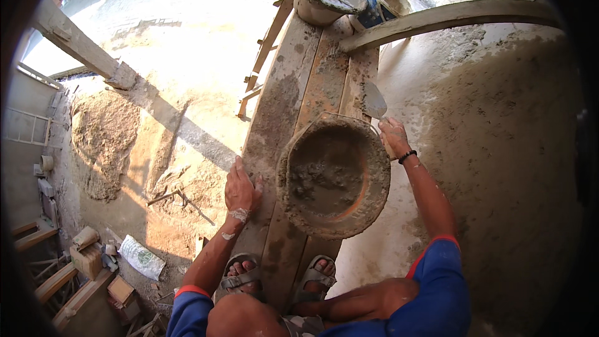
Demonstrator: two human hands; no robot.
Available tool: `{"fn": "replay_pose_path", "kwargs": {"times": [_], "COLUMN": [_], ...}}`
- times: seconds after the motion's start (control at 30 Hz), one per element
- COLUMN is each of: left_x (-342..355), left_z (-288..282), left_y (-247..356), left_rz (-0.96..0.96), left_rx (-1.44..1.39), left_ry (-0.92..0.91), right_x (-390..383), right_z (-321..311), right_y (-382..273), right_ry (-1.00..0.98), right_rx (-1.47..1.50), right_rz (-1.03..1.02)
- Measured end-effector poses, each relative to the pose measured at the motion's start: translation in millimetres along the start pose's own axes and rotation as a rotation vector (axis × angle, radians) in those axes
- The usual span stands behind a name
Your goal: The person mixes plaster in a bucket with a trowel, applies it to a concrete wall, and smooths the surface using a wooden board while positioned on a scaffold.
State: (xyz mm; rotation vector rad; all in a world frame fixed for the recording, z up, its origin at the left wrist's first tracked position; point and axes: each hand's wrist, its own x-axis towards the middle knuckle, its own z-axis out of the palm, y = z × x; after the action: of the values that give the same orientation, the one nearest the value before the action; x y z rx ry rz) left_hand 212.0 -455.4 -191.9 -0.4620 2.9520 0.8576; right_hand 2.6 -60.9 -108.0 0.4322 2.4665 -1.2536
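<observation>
In front of my feet a bucket (pixel 282 181) of grey wet mortar (pixel 324 165) stands on the planks, its rim crusted with mortar. My right hand (pixel 393 137) is closed round the handle of a trowel (pixel 374 101), just beyond the bucket's right rim. The blade points away from me, over the right edge of the planks. My left hand (pixel 242 190) lies on the left edge of the plank platform (pixel 274 112), fingers stretched out and nothing in them. The bucket's thin wire handle rests along its far rim.
At the far end stand a bucket (pixel 315 9) of greyish liquid and a blue bucket (pixel 368 9). A curved wooden beam (pixel 462 19) crosses at upper right, beside a wall (pixel 499 131) with wet mortar. Below left are a sand heap (pixel 103 143), a white sack (pixel 142 257) and timber.
</observation>
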Motion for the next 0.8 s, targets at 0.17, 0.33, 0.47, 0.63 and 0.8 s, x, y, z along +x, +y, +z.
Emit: {"fn": "replay_pose_path", "kwargs": {"times": [0.17,0.33,0.47,0.63,0.8], "left_x": [0.7,-1.8,-0.3,1.4,-3.3], "left_z": [1.3,-0.7,-3.4,-5.3,-12.9], "left_y": [1.4,-2.9,4.5,7.3,7.3], "left_rz": [-0.003,-0.009,-0.017,-0.016,-0.043], "left_rx": [0.011,0.05,0.07,0.04,0.029], "left_ry": [0.018,0.062,0.03,0.013,-0.017], "right_x": [25.4,47.5,67.3,86.8,32.3], "right_z": [13.0,52.1,79.7,108.6,158.7], "right_y": [-24.0,-71.2,-92.9,-114.4,-196.7], "right_ry": [-0.08,-0.277,-0.479,-0.597,-0.745], "right_rx": [-0.027,-0.358,-0.497,-0.615,-0.881], "right_rz": [-0.133,-0.386,-0.391,-0.543,-0.922]}}
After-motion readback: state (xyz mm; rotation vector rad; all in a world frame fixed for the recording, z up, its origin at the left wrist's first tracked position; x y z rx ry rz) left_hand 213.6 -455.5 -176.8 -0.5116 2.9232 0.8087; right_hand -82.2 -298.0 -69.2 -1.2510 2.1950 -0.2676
